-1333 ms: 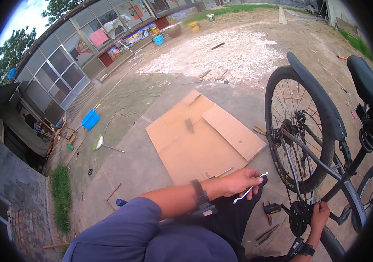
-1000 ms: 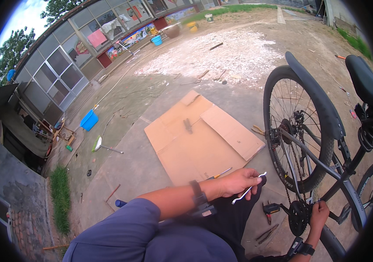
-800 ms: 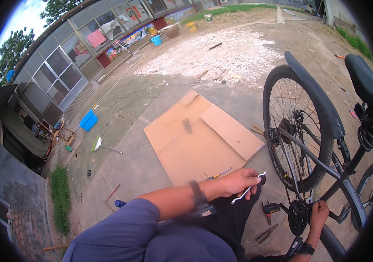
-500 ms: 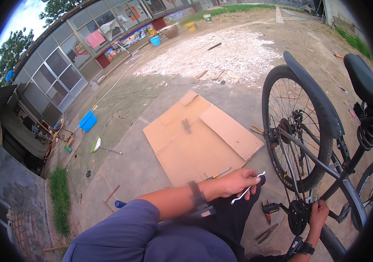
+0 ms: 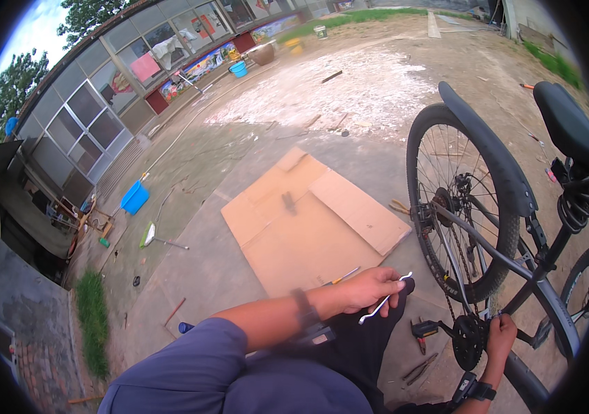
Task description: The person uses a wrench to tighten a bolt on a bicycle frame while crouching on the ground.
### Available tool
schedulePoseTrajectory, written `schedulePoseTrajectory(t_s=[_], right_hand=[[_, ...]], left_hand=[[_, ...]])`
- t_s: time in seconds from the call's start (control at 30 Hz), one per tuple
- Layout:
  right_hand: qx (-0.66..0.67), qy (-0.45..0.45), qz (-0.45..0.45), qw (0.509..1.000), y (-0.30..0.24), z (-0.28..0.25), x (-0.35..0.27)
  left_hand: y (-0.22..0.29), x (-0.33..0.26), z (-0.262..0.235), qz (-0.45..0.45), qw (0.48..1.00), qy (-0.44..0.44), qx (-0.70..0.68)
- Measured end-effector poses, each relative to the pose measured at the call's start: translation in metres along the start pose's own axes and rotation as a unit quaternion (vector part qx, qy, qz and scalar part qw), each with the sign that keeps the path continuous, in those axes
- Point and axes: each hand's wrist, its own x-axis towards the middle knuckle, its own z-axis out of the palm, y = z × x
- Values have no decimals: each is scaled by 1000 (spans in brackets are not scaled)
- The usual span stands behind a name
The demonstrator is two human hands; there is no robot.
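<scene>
My left hand [image 5: 369, 290] is closed round a thin silver wrench [image 5: 385, 301], which slants across the fingers above my knee. The wrench touches nothing else. My right hand [image 5: 501, 335] is at the grey bicycle's [image 5: 475, 235] frame, just right of the black chainring [image 5: 469, 342]. Its fingers are curled with the tips pressed together by the frame tube; what they pinch is hidden. The rear wheel [image 5: 438, 207] stands upright beyond the hands, under a black mudguard [image 5: 482, 138]. Left of the chainring is a black pedal [image 5: 427, 329].
Flattened cardboard [image 5: 294, 241] lies ahead, with a dark tool [image 5: 289, 203] on it and a screwdriver [image 5: 343, 277] at its near edge. Pliers [image 5: 420, 370] and a red-handled tool [image 5: 418, 343] lie by the pedal. A blue basin [image 5: 135, 197] and a broom [image 5: 148, 234] are at left.
The whole view has shifted slightly, so the scene sits a little further left. Both hands keep their places, the left still holding the wrench.
</scene>
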Motion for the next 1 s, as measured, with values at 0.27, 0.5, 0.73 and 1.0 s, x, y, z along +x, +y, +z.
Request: schedulePoseTrajectory(t_s=[0.27,0.5,0.73,1.0], right_hand=[[-1,8,0,1000,5,-2,0],[-1,9,5,1000,2,7,-5],[-46,20,68,996,-27,-19,-11],[-106,-65,94,988,-57,-14,0]], left_hand=[[-2,2,3,-3,1000,-1,-5],[-9,-2,-6,-3,1000,2,-14],[11,5,8,23,999,-20,23],[-1,-7,-7,30,997,37,-53]])
